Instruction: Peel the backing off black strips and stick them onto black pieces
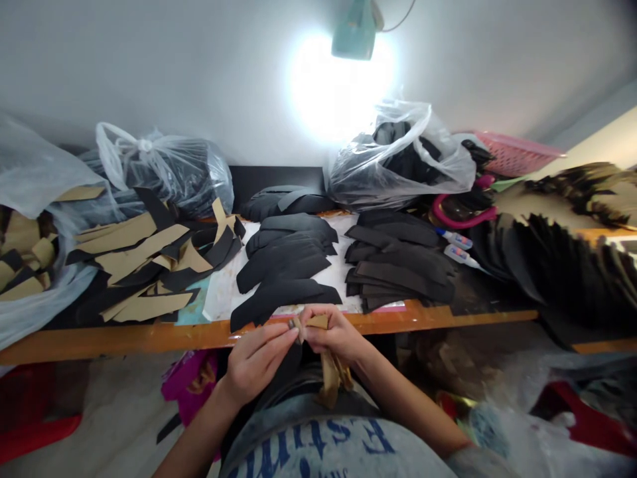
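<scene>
Strips of tan, flexible sheet material [329, 385] are hanging below the right hand [338, 334], whose fingers are closing around them. Left hand [256, 362] is pinching a small greyish-tan piece [297, 326] narrowly between thumb and fingertips; cannot tell if it joins the strips. Hands are meeting at the orange-brown table edge [398, 322], probably for close fingertip control. Curved black sheet pieces [283, 295] are lying beyond in overlapping stacks, likely keeping them sorted and reachable. Forearms are angling inward from both sides, knuckles of the left facing up.
</scene>
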`<state>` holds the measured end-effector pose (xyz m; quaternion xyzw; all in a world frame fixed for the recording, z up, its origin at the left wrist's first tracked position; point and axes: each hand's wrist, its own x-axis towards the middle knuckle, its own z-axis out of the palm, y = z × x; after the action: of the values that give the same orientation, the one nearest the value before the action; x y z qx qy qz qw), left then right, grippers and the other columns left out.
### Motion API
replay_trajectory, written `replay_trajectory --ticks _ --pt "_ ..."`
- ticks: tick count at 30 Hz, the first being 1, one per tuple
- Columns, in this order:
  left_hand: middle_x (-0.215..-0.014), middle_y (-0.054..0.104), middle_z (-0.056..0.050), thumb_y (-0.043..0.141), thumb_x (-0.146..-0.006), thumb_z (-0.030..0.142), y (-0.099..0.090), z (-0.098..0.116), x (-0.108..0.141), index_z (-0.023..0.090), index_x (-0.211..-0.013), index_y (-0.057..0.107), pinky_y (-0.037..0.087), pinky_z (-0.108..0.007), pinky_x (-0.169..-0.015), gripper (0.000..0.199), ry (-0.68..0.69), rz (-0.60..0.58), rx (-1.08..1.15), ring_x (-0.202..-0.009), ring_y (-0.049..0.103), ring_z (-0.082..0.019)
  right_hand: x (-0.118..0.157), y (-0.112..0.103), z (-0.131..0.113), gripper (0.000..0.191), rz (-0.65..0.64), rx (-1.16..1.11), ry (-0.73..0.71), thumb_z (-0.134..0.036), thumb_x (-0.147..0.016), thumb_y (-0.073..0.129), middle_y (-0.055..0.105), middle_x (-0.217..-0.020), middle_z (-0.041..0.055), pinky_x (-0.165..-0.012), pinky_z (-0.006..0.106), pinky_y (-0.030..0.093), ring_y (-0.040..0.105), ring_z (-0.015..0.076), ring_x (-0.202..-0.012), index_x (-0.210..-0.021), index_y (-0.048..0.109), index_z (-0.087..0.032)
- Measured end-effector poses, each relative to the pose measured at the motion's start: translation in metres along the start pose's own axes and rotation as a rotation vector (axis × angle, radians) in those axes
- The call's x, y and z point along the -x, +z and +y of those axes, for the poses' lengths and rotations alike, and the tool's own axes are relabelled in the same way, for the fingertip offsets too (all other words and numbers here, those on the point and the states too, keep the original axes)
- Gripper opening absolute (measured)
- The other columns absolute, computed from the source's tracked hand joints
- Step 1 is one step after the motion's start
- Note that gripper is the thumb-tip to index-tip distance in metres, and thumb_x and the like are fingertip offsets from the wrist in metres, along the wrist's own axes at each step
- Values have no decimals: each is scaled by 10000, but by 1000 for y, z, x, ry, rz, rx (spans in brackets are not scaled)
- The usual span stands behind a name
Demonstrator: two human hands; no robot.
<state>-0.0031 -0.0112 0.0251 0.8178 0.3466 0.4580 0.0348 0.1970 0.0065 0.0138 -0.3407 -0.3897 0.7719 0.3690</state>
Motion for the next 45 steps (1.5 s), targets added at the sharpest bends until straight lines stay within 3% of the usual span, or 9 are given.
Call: replay_trajectory --ticks 8,12,15,18,23,30,36,40,45 --pt "-1049 749 -36 684 -877 135 -23 -20 41 250 -1032 736 594 -369 -919 200 -471 189 -18 -966 722 -190 2 -66 -20 226 574 -145 -178 -469 -754 529 475 -597 -35 -514 291 482 487 152 -510 -760 450 -258" --pt "-1009 739 -33 665 -911 284 -27 -27 57 242 -1023 739 575 -325 -879 140 -782 207 -26 -910 704 -177 31 -121 -54 251 812 134 -329 -462 -819 562 257 -533 -121 -389 209 238 215 99 -393 -814 392 -278" --pt "-996 741 -38 664 -904 381 -24 -29 58 234 -1021 737 587 -286 -788 201 -886 175 -49 -851 704 -169 54 -134 -75 303 960 587 -380 -461 -828 675 397 -566 -110 -425 218 256 309 100 -431 -1009 535 -263" --pt "-956 742 -38 689 -876 424 -18 -28 52 218 -988 728 603 -270 -741 237 -922 159 -25 -820 711 -168 63 -110 -78 333 638 971 -216 -475 -851 711 557 -650 -52 -535 242 376 481 123 -550 -1056 656 -219" --pt "-912 730 -37 696 -866 416 -9 -28 47 193 -967 720 602 -253 -704 246 -935 181 -9 -777 710 -155 46 -45 -37 379 111 970 -39 -542 -781 801 647 -711 -17 -601 251 406 562 144 -643 -919 711 -200" --pt "-926 724 -41 676 -876 406 -7 -23 44 189 -984 723 568 -256 -685 247 -947 197 -118 -781 695 -156 32 -4 -1 588 53 805 -26 -571 -539 941 692 -796 -8 -646 264 424 579 155 -682 -890 637 -210" --pt "-899 708 -39 663 -879 378 -2 -22 33 187 -947 717 549 -277 -721 210 -898 233 -183 -761 667 -152 30 18 6 530 166 812 -202 -457 -785 805 626 -739 -53 -595 253 393 526 127 -587 -1182 519 -255" --pt "-915 717 -51 685 -859 415 -1 -28 36 183 -960 715 550 -288 -746 255 -995 269 -122 -789 679 -164 33 16 2 188 17 841 -328 -332 -952 594 669 -830 6 -677 270 438 593 144 -702 -1105 629 -229" --pt "-861 725 -51 718 -816 475 2 -36 43 167 -960 715 553 -293 -742 340 -1125 353 -16 -739 676 -164 20 -8 -12 142 213 850 -340 -345 -921 659 662 -819 -3 -646 256 411 560 137 -693 -976 674 -215"
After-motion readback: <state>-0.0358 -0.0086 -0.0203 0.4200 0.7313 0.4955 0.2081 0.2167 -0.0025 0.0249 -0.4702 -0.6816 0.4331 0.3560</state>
